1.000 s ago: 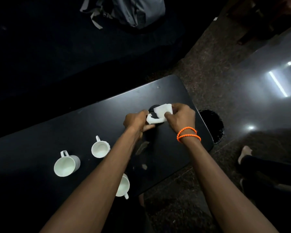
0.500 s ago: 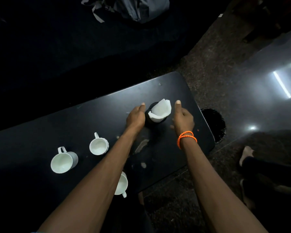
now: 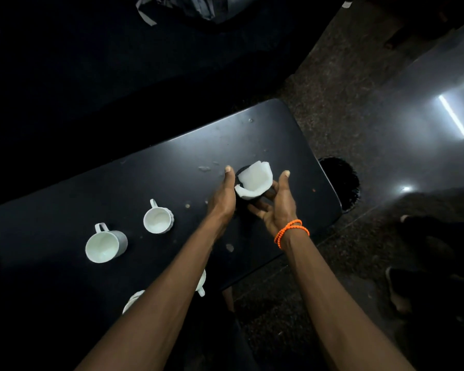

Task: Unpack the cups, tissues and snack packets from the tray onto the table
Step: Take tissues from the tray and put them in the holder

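A dark round holder (image 3: 248,200) stuffed with white tissues (image 3: 253,180) stands at the right end of the black table (image 3: 145,170). My left hand (image 3: 223,199) lies against its left side, thumb up. My right hand (image 3: 276,207), with orange bands at the wrist, cups its right side, fingers curled under the base. A white mug (image 3: 105,243) and a smaller white cup (image 3: 158,219) stand to the left, mouths up. A third cup (image 3: 202,283) is mostly hidden under my left forearm. No tray or snack packets show.
A white object (image 3: 133,299) peeks out beneath my left forearm at the table's near edge. A dark round object (image 3: 340,180) sits on the floor off the table's right end. A grey bag (image 3: 212,6) lies at the top. Another person's feet (image 3: 398,290) are at the right.
A second ago both hands pinched the tissues at the holder's top. They let go and spread apart, and now close in against the holder's sides, the right palm turned upward.
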